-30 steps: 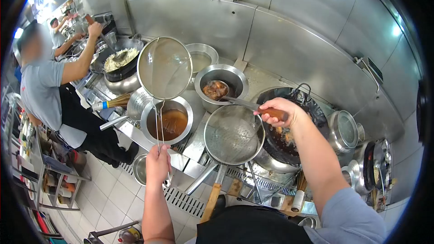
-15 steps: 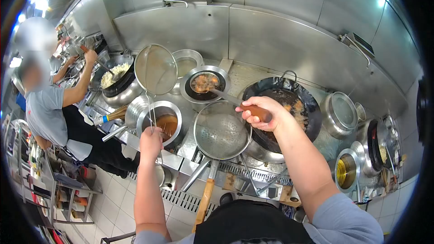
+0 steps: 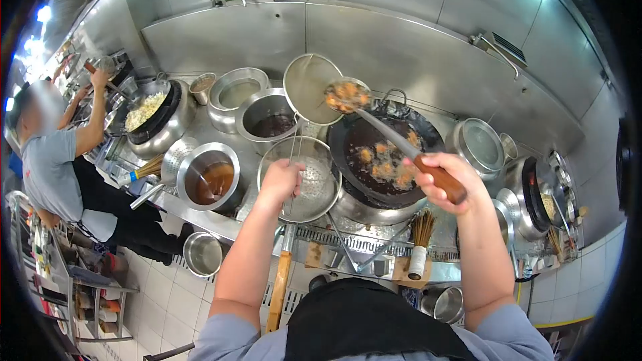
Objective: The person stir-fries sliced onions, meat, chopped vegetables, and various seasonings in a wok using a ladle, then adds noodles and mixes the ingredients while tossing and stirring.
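Observation:
My left hand (image 3: 281, 180) grips the wire handle of a fine-mesh strainer (image 3: 309, 87), whose round mesh is raised behind the large resting strainer. In my right hand (image 3: 448, 182) is the wooden handle of a ladle (image 3: 401, 140). Browned fried pieces (image 3: 347, 95) fill the ladle's bowl, which is up beside the mesh. Below and to the right sits a black wok (image 3: 358, 167) of dark oil with more fried pieces (image 3: 384, 162) floating in it. A large strainer (image 3: 301, 179) rests in front of a pot of dark liquid (image 3: 271, 117).
A pot of brown sauce (image 3: 208, 177) stands at left, near a bamboo brush (image 3: 144, 168). Another brush (image 3: 419, 244) stands before the wok. Lidded pots (image 3: 478, 146) are at right. At far left a co-worker (image 3: 57, 160) stirs white food in another wok (image 3: 145, 111).
The ladle of fried pieces has moved from over the dark pot to beside the mesh near the wok. My left hand has brought the fine strainer to the right. The view has shifted right.

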Demonstrator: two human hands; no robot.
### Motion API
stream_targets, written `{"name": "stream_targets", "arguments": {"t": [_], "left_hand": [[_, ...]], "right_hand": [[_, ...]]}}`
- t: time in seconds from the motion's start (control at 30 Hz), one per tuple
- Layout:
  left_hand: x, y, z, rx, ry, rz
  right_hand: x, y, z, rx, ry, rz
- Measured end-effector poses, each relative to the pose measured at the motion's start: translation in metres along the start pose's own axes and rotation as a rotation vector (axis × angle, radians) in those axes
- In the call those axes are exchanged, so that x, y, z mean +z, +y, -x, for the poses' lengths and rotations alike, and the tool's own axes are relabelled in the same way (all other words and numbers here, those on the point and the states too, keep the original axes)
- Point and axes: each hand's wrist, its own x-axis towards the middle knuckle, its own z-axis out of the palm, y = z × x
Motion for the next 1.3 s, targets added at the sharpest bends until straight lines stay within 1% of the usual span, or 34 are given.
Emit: {"name": "stream_targets", "arguments": {"t": [0.03, 0.07, 0.13, 0.17, 0.23, 0.27, 0.33, 0.37, 0.4, 0.47, 0.5, 0.53, 0.6, 0.63, 0.67, 0.73, 0.77, 0.8, 0.87, 0.9, 0.97, 1.0, 1.1, 1.13, 1.2, 1.27, 1.3], "left_hand": [[0.008, -0.001, -0.003, 0.053, 0.045, -0.101], [0.011, -0.003, -0.007, 0.088, 0.063, -0.163], [0.018, -0.004, -0.013, 0.154, 0.107, -0.288], [0.019, -0.004, -0.013, 0.172, 0.114, -0.288], [0.019, -0.001, -0.01, 0.188, 0.118, -0.285], [0.015, 0.003, -0.008, 0.17, 0.109, -0.215], [0.003, 0.005, -0.003, 0.146, 0.101, -0.139], [-0.005, 0.005, 0.0, 0.172, 0.122, -0.179], [-0.015, 0.008, 0.005, 0.196, 0.137, -0.215], [-0.034, 0.013, 0.017, 0.216, 0.161, -0.249], [-0.044, 0.014, 0.022, 0.228, 0.188, -0.257], [-0.056, 0.015, 0.027, 0.239, 0.218, -0.266], [-0.077, 0.02, 0.04, 0.245, 0.272, -0.278], [-0.087, 0.025, 0.048, 0.233, 0.331, -0.31], [-0.096, 0.028, 0.053, 0.221, 0.386, -0.343], [-0.118, 0.023, 0.058, 0.255, 0.428, -0.348], [-0.128, 0.022, 0.061, 0.252, 0.474, -0.32], [-0.135, 0.022, 0.063, 0.249, 0.518, -0.292], [-0.145, 0.023, 0.07, 0.248, 0.537, -0.267], [-0.149, 0.022, 0.073, 0.244, 0.548, -0.232], [-0.158, 0.012, 0.073, 0.234, 0.56, -0.178], [-0.162, 0.007, 0.074, 0.231, 0.562, -0.176], [-0.17, -0.003, 0.074, 0.196, 0.548, -0.135], [-0.171, -0.007, 0.074, 0.193, 0.551, -0.13], [-0.174, -0.013, 0.075, 0.137, 0.545, -0.104], [-0.176, -0.017, 0.076, 0.118, 0.534, -0.09], [-0.177, -0.019, 0.076, 0.106, 0.526, -0.09]], "right_hand": [[-0.007, 0.003, 0.011, -0.018, 0.098, 0.078], [-0.016, 0.007, 0.019, -0.016, 0.107, 0.079], [-0.034, 0.016, 0.028, -0.019, 0.262, 0.317], [-0.044, 0.02, 0.03, -0.017, 0.263, 0.32], [-0.07, 0.032, 0.033, 0.045, 0.401, 0.531], [-0.087, 0.039, 0.033, 0.045, 0.405, 0.534], [-0.109, 0.051, 0.035, 0.001, 0.491, 1.025], [-0.108, 0.049, 0.044, 0.06, 0.524, 1.207], [-0.104, 0.051, 0.049, 0.065, 0.518, 1.212], [-0.091, 0.057, 0.052, -0.176, 0.845, 1.926], [-0.076, 0.051, 0.052, -0.063, 0.9, 1.889], [-0.066, 0.044, 0.051, -0.072, 0.884, 1.896], [-0.047, 0.029, 0.046, -0.272, 0.812, 1.889], [-0.035, 0.021, 0.04, -0.331, 0.735, 1.828], [-0.023, 0.013, 0.031, -0.341, 0.721, 1.83], [0.001, -0.003, 0.005, -0.361, 0.545, 1.768], [0.006, -0.009, -0.014, -0.418, 0.476, 1.803], [0.013, -0.014, -0.035, -0.424, 0.469, 1.806], [0.03, -0.018, -0.082, -0.501, 0.26, 1.946], [0.038, -0.016, -0.107, -0.502, 0.256, 1.947], [0.051, -0.009, -0.155, -0.473, 0.269, 2.19], [0.055, -0.006, -0.174, -0.473, 0.264, 2.192], [0.06, 0.003, -0.217, -0.313, 0.214, 2.466], [0.06, 0.007, -0.224, -0.312, 0.209, 2.471], [0.057, 0.014, -0.234, -0.21, 0.22, 2.54], [0.06, 0.008, -0.241, -0.191, 0.206, 2.524], [0.073, -0.003, -0.24, -0.076, 0.217, 2.466]]}}
